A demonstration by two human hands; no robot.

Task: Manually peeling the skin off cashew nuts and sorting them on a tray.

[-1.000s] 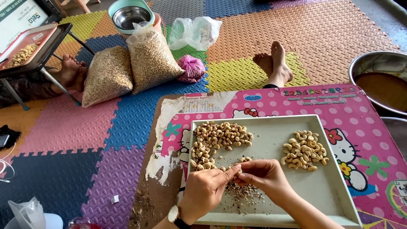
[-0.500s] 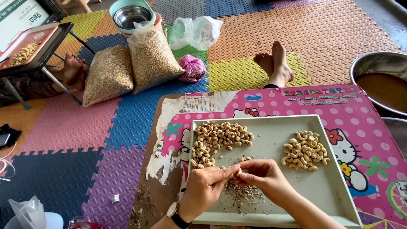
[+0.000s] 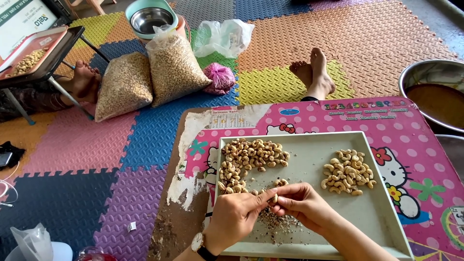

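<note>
My left hand (image 3: 237,215) and my right hand (image 3: 302,203) meet over the near part of a pale rectangular tray (image 3: 382,217). Both pinch one cashew nut (image 3: 274,198) between their fingertips. A heap of brownish unpeeled cashews (image 3: 246,159) fills the tray's left side. A smaller heap of pale peeled cashews (image 3: 348,171) lies on its right side. Dark skin flakes (image 3: 278,224) are scattered on the tray under my hands. I wear a wristwatch (image 3: 197,244) on my left wrist.
The tray rests on a low pink cartoon-print table (image 3: 415,145) with a worn left edge. Two clear bags of nuts (image 3: 150,77) stand on the coloured foam floor mat. My bare feet (image 3: 314,72) lie beyond the table. A metal basin (image 3: 432,92) sits right; another person's foot (image 3: 84,79) and tray are at far left.
My fingers have shifted slightly on the nut; both hands stay in the same spot over the tray. The heaps look unchanged.
</note>
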